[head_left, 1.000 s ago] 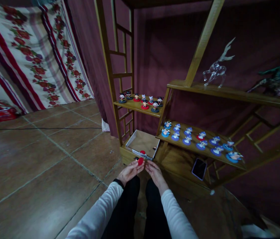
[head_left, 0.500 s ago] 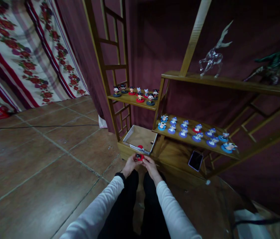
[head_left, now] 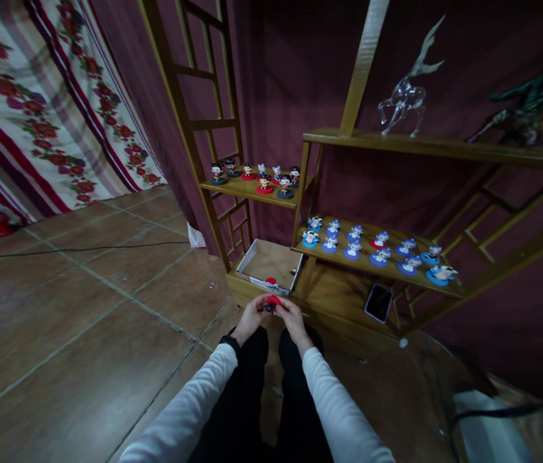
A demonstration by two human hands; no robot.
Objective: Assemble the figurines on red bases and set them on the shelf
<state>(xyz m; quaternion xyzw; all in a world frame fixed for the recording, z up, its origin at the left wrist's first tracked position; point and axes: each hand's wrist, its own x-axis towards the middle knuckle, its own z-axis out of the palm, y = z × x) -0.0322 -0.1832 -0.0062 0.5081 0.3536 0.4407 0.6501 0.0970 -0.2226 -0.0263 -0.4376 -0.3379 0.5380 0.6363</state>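
Between my two hands is a small figurine (head_left: 271, 304) with a dark head and a red round base. My left hand (head_left: 250, 317) grips it from the left, around the dark part. The fingers of my right hand (head_left: 292, 319) are closed on its right side, by the red base. Just beyond my hands stands a shallow cardboard box (head_left: 247, 265) on the bottom shelf, with a red-based piece (head_left: 270, 281) near its front wall and a small dark piece (head_left: 293, 271) at its right side.
Several figurines on red and dark bases stand on the upper left shelf (head_left: 247, 188). Two rows of blue and purple-based figurines fill the right shelf (head_left: 372, 273). A phone (head_left: 378, 303) lies below it. A clear deer ornament (head_left: 405, 96) stands on the top shelf (head_left: 445, 146).
The figurine has been turned in my hands: its red base now points up and away, its dark head down toward me. My view has shifted slightly.
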